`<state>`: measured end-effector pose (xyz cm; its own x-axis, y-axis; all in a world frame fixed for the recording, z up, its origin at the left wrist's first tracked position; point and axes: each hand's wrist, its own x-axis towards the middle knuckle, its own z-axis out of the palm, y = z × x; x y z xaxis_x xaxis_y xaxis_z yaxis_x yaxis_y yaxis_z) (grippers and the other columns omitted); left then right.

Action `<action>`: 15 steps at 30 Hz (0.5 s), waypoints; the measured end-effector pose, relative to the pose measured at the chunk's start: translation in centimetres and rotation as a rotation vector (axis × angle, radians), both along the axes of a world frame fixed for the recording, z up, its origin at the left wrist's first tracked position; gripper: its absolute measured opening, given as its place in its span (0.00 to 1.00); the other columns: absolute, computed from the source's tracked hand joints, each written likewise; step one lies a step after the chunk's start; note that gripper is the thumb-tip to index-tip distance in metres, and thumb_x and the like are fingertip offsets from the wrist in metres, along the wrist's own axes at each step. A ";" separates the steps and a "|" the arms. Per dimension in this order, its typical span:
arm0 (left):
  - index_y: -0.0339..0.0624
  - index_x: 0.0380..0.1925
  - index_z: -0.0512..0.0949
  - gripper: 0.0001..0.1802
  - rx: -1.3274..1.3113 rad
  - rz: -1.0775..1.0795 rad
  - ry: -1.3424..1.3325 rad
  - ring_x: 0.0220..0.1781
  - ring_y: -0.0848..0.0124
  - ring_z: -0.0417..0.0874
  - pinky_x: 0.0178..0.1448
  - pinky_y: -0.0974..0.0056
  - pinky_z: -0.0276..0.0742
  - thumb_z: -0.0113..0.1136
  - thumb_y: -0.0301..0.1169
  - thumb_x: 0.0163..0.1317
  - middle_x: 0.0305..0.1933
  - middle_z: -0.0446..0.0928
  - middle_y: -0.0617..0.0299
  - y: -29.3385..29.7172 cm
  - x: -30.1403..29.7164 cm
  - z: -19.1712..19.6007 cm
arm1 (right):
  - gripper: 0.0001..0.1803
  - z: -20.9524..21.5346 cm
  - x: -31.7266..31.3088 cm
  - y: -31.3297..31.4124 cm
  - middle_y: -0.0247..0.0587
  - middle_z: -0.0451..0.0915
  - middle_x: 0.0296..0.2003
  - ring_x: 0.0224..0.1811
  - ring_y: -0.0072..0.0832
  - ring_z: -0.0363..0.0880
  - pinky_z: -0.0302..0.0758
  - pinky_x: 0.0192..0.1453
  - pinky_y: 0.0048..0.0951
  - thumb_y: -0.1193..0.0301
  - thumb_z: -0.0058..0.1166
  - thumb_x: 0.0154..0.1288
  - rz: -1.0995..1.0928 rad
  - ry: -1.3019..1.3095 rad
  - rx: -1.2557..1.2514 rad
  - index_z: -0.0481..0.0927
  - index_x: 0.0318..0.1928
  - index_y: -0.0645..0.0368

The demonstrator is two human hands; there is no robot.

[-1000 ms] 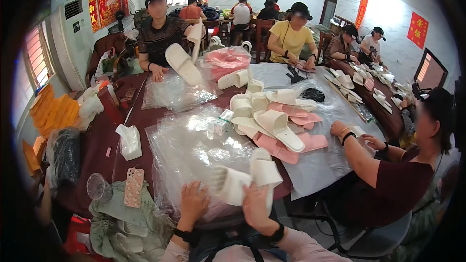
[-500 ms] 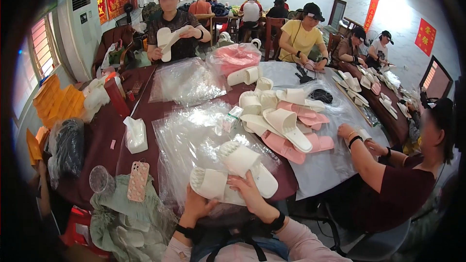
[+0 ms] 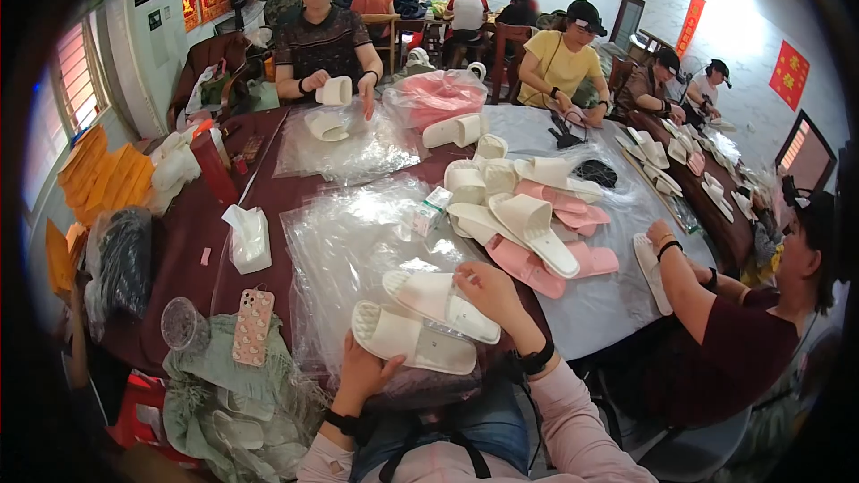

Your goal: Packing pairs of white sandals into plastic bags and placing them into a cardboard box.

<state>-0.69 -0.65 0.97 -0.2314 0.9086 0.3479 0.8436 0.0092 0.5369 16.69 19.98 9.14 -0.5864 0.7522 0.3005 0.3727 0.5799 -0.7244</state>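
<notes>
packing workshop: seated workers, piled slippers, plastic bags

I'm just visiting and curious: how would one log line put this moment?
left hand: holds white slipper | right hand: on second white slipper | under: clear plastic bags

The left hand has its fingertips tucked under the near white slipper, out of sight, so the grip cannot be told. The right hand covers the far end of the second white slipper. Beyond the right hand, the pink slippers lie half buried under white ones. Below both hands, the person's forearms are cut off by the lower edge. Left of the left hand, the phone case pattern is too small to tell
</notes>
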 end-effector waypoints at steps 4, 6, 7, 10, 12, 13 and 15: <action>0.48 0.54 0.76 0.30 -0.046 -0.003 -0.021 0.68 0.52 0.63 0.72 0.48 0.47 0.53 0.55 0.59 0.62 0.71 0.52 -0.1 -0.2 -0.6 | 0.14 -0.6 -0.9 -0.3 0.50 0.81 0.28 0.32 0.48 0.81 0.75 0.38 0.43 0.62 0.54 0.64 0.105 -0.260 0.053 0.76 0.41 0.61; 0.47 0.54 0.76 0.30 -0.035 0.009 -0.014 0.68 0.51 0.63 0.71 0.47 0.48 0.52 0.55 0.59 0.62 0.71 0.51 -0.2 -0.3 -0.8 | 0.15 -0.2 -1.7 -1.7 0.54 0.80 0.32 0.36 0.51 0.80 0.74 0.39 0.45 0.63 0.54 0.64 -0.010 -0.443 0.002 0.70 0.41 0.62; 0.48 0.55 0.76 0.31 -0.043 0.000 -0.023 0.68 0.52 0.63 0.72 0.48 0.46 0.53 0.55 0.59 0.62 0.71 0.51 -0.3 -0.3 -0.7 | 0.15 -0.6 -2.1 -2.0 0.54 0.80 0.32 0.36 0.51 0.80 0.74 0.39 0.45 0.63 0.54 0.64 -0.007 -0.443 0.003 0.70 0.41 0.62; 0.48 0.56 0.75 0.31 -0.037 -0.011 -0.025 0.69 0.53 0.62 0.74 0.49 0.45 0.55 0.55 0.59 0.62 0.71 0.51 0.0 -0.3 -0.8 | 0.17 -2.5 -2.6 -2.4 0.57 0.78 0.38 0.41 0.52 0.79 0.74 0.44 0.44 0.65 0.55 0.64 0.045 -0.115 -0.027 0.67 0.44 0.62; 0.48 0.56 0.75 0.31 -0.027 -0.007 -0.016 0.69 0.52 0.61 0.74 0.49 0.45 0.55 0.55 0.58 0.63 0.71 0.51 0.1 -0.4 -1.0 | 0.16 -3.4 -3.0 -2.3 0.56 0.77 0.42 0.46 0.50 0.77 0.73 0.50 0.42 0.70 0.55 0.63 0.108 0.029 0.140 0.65 0.45 0.61; 0.48 0.56 0.75 0.31 -0.019 -0.004 -0.017 0.70 0.52 0.61 0.74 0.48 0.45 0.55 0.55 0.59 0.63 0.70 0.51 0.0 -0.5 -1.1 | 0.16 -3.3 -3.1 -2.7 0.56 0.77 0.42 0.46 0.50 0.77 0.73 0.50 0.42 0.70 0.55 0.63 0.109 0.031 0.137 0.65 0.45 0.61; 0.47 0.56 0.75 0.31 -0.010 -0.003 -0.017 0.70 0.52 0.61 0.74 0.48 0.45 0.55 0.54 0.59 0.64 0.70 0.51 0.0 -0.4 -1.0 | 0.16 -2.6 -2.9 -3.5 0.54 0.76 0.48 0.53 0.47 0.75 0.71 0.57 0.38 0.75 0.55 0.61 0.056 0.055 -0.339 0.64 0.45 0.62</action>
<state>-1.13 -0.67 0.02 -0.2341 0.9127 0.3348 0.8343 0.0118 0.5512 13.78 16.45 6.50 -0.6191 0.7821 0.0711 0.3022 0.3208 -0.8976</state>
